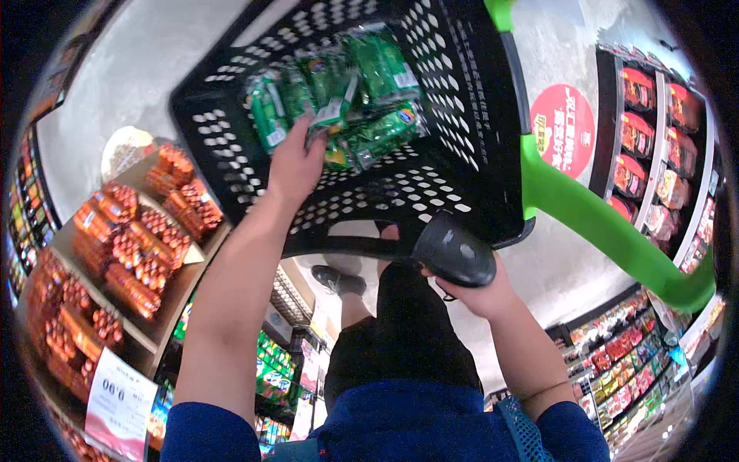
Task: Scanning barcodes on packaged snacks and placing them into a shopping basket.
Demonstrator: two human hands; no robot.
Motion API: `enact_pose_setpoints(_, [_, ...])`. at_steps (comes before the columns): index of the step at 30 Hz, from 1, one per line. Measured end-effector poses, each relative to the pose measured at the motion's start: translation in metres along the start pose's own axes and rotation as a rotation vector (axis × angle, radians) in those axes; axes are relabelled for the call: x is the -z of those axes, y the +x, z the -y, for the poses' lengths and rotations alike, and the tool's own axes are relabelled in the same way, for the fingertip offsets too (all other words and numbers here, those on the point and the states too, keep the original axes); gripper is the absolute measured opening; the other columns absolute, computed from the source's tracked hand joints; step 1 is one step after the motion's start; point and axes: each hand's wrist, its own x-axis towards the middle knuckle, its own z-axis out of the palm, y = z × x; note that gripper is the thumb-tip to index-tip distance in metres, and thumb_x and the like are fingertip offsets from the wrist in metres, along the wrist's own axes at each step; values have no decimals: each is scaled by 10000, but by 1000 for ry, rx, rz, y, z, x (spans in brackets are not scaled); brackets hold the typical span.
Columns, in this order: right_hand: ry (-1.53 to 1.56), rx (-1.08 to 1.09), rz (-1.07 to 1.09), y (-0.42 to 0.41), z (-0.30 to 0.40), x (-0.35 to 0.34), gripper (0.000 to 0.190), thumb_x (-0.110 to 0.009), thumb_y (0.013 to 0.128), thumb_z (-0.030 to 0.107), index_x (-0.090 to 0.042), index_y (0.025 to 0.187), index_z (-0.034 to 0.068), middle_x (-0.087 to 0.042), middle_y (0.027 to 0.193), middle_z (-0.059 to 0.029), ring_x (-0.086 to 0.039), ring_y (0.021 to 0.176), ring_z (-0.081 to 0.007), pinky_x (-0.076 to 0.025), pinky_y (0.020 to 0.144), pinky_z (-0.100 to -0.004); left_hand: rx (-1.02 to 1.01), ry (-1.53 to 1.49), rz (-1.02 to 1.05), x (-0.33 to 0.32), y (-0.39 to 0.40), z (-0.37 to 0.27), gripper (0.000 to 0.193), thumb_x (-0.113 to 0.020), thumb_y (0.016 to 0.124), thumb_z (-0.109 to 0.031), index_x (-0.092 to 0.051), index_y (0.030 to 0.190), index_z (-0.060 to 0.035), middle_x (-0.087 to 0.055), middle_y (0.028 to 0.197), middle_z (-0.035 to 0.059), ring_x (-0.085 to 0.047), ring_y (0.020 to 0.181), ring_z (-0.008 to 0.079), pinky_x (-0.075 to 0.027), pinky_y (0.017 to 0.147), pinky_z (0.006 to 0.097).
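Observation:
My left hand (295, 167) reaches down into a black perforated plastic shopping basket (496, 173). Its thumb and fingers pinch the near end of a glossy green plastic packet (335, 108). Around it in the basket lie several more green packets (381, 63), some bearing labels and small logos. My right hand (482, 294) grips a rounded black handheld device (453, 248), which looks like a barcode scanner, just outside the basket's near side. Its underside and most of the gripping fingers are hidden.
A bright green handle (606, 225) swings out right from the basket. Wooden shelving at left carries orange-red packaged goods (127, 242) and a price sign (121, 404). Shelves of red packages (635, 133) stand at right, near a round pink floor sticker (563, 133).

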Motion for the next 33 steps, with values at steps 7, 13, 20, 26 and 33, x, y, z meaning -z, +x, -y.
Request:
enact_pose_setpoints(7, [289,-99,365,-33,51,-10,407,-686,754,47,-551,1136,9,-643,1040,-100,-640,880,-195,-541,665,-299,236,-913,32,139,-187,-79,319,-397,883,-92,-479,1171,19,-623,916,128,-628,685,200,-505,600,295])
enact_pose_setpoints(13, [494,-49,840,-60,124,-87,722,-684,702,75,-361,1344,10,-544,1229,-169,-625,946,-357,-551,676,-393,103,-1470,-246,214,-354,-150,606,-548,769,-251,-371,1291,2,-512,1194,202,-603,932,366,-561,636,490])
enact_pose_setpoints(20, [484,130,1429,-122,193,-196,582,-682,693,258,-539,1157,-61,-449,1281,-159,-515,1108,-341,-451,892,-559,-191,-1393,-688,249,-491,-182,625,-577,786,-245,-351,1314,-1,-514,1211,175,-558,1034,336,-532,707,471])
enact_pose_setpoints(26, [361,278,1321,-195,195,-277,851,-752,630,72,-313,1353,-15,-537,1188,-216,-590,1026,-307,-533,798,-378,-278,-1004,-1114,250,-600,-176,468,-523,888,-180,-395,1295,13,-528,1214,109,-508,1108,211,-399,937,345])
enact_pose_setpoints(33, [-232,941,1567,-285,218,-378,813,-694,628,231,-365,1300,-87,-584,1067,-209,-584,970,-292,-438,905,-432,-414,-1149,-1234,218,-710,-137,429,-421,955,-226,-383,1301,25,-499,1256,127,-500,1134,224,-396,953,357])
